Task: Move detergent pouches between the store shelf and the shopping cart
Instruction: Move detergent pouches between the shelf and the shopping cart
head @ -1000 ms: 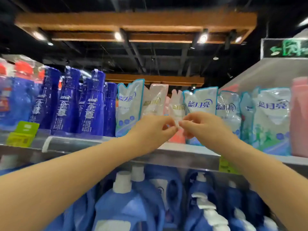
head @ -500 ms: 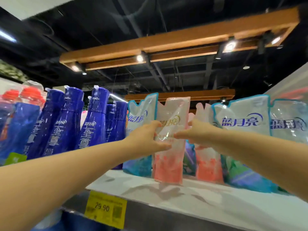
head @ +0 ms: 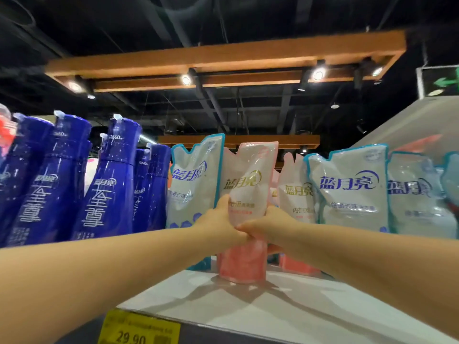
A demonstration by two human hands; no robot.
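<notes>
A pink and white detergent pouch (head: 248,180) stands upright near the front of the white shelf (head: 285,311). My left hand (head: 218,224) grips its left side at mid-height and my right hand (head: 269,225) grips its right side, the fingers of both meeting across the front. Behind it stands a second pink pouch (head: 295,194). Blue-trimmed pouches stand on either side, one at the left (head: 191,184) and a wider one at the right (head: 347,184). No shopping cart is in view.
Tall dark blue detergent bottles (head: 109,184) fill the shelf's left part. More blue-trimmed pouches (head: 417,194) line the far right. A yellow price tag (head: 139,328) reading 29.90 sits on the shelf's front edge. Wooden light beams hang overhead.
Both hands slid down the pink pouch and closed round its middle. The pouch now stands nearer the shelf's front, and the view has moved closer.
</notes>
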